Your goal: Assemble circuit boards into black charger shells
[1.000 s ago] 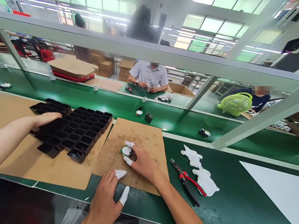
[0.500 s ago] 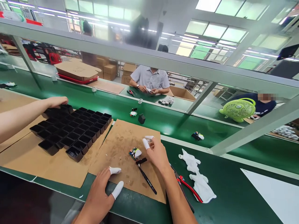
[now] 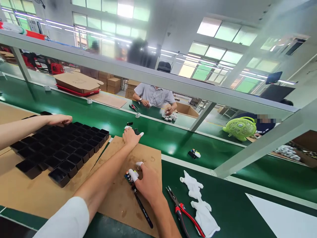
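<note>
My left hand [image 3: 131, 138], with white finger cots, stretches over the green conveyor belt. Its fingers are apart, above a black plastic case [image 3: 136, 131] and a small part with a black piece [image 3: 129, 123], both partly hidden. My right hand [image 3: 148, 183] is over the cardboard sheet, thumb and forefinger spread in white cots. The thumb overlaps a small circuit board [image 3: 128, 178]; whether it presses on it I cannot tell. Black tweezers [image 3: 143, 210] lie just below the board. Red-and-black needle-nose pliers [image 3: 178, 209] lie right of my forearm.
Many open black plastic cases [image 3: 74, 155] stand in rows at left, where another person's hand [image 3: 59, 119] reaches in. White gloves [image 3: 198, 198] lie to the right. A circuit board [image 3: 194, 153] rests on the belt. A metal beam [image 3: 148, 74] crosses above; a co-worker sits opposite, near a green fan [image 3: 241, 128].
My left hand has gone from the near table edge forward to the case on the belt. My right hand has come down and left to the circuit board. The view has shifted.
</note>
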`<state>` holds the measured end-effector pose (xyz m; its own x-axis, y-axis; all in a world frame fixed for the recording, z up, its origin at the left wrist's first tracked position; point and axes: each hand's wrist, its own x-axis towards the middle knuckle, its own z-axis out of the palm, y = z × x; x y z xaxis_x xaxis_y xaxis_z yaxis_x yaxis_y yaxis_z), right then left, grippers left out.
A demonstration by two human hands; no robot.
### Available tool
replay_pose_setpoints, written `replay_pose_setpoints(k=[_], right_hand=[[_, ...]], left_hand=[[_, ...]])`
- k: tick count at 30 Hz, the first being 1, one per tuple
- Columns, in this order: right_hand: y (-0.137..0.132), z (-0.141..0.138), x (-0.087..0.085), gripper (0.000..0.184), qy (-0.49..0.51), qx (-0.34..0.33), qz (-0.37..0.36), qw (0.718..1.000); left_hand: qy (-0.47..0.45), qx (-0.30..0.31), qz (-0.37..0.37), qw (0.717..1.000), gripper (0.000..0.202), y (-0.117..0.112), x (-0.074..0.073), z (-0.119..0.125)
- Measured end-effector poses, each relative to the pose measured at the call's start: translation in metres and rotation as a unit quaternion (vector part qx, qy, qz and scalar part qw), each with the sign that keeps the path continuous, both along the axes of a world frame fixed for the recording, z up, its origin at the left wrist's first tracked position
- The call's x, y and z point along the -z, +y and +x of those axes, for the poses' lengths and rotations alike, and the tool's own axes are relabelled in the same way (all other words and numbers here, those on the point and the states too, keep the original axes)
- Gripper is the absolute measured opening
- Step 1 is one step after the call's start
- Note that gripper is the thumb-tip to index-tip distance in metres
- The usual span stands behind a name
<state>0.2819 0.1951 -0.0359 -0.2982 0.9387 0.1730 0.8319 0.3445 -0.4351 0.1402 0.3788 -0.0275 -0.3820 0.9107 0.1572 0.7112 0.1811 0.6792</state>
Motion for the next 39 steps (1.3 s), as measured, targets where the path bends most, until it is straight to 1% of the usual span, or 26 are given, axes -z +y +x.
replay_pose_setpoints(k=[2, 5, 9, 12, 17, 23, 27, 34, 39], right_hand=[[-0.001, 0.0, 0.001, 0.023, -0.017, -0.006, 0.009, 1.0], [-0.001, -0.001, 0.002, 0.024, -0.037, -0.013, 0.017, 0.999], [-0.002, -0.001, 0.001, 0.026, -0.05, -0.019, 0.023, 0.998], [-0.004, -0.002, 0.0, 0.025, -0.056, -0.021, 0.027, 0.998], [-0.004, -0.002, 0.0, 0.021, -0.065, -0.021, 0.034, 0.997], [-0.003, -0.003, 0.002, 0.021, -0.067, -0.02, 0.038, 0.997], [-0.003, -0.004, 0.001, 0.019, -0.063, -0.019, 0.035, 0.997], [-0.003, -0.003, -0.003, 0.02, -0.06, -0.019, 0.026, 0.998], [-0.003, -0.003, -0.006, 0.015, -0.061, -0.021, 0.025, 0.998]], left_hand=[[0.009, -0.023, 0.005, 1.0, 0.044, 0.013, 0.01, 0.005], [0.02, -0.03, 0.012, 0.999, 0.043, 0.023, 0.025, 0.0], [0.032, -0.012, 0.009, 0.999, 0.04, 0.032, 0.04, -0.011], [0.044, 0.008, 0.008, 0.999, 0.04, 0.034, 0.046, -0.017], [0.06, 0.035, 0.009, 0.998, 0.039, 0.034, 0.045, -0.031], [0.074, 0.054, 0.024, 0.995, 0.039, 0.035, 0.039, -0.063], [0.081, 0.063, 0.039, 0.994, 0.038, 0.031, 0.038, -0.078], [0.078, 0.071, 0.078, 0.991, 0.039, 0.021, 0.04, -0.091], [0.075, 0.038, 0.1, 0.991, 0.04, 0.01, 0.031, -0.091]])
